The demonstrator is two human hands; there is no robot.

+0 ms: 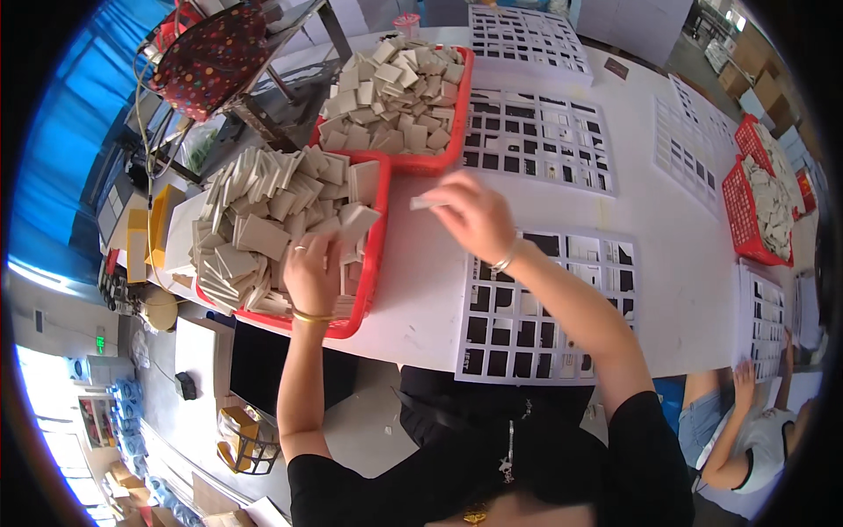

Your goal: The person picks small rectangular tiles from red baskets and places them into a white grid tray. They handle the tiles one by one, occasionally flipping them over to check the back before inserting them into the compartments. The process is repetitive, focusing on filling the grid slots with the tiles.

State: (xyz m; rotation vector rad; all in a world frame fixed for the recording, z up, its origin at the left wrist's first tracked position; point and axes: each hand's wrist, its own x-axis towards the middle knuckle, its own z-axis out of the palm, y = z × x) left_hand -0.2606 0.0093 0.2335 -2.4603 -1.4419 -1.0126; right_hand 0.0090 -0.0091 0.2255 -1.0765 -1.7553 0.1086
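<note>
A red plastic basket (pixel 378 250) heaped with flat off-white tiles stands at the left of the white table. Over its near part is my left hand (pixel 309 274), fingers closed on a pale square tile (pixel 358 223) that tilts up toward the basket's right rim. My right hand (pixel 479 215), a little blurred, is raised over the table to the right of the basket. Its fingers pinch a small off-white tile (pixel 425 203), seen nearly edge-on. Below my right forearm lies a white grid tray (pixel 527 381) with black and white compartments; the forearm hides part of it.
Behind the first basket is a second red basket (pixel 465 97) full of tiles. More grid trays (pixel 610 167) lie farther back and at the right, near red baskets (pixel 745 220). A co-worker's hand (pixel 744 382) touches a tray at the right edge. A metal frame (pixel 263 127) stands at the left.
</note>
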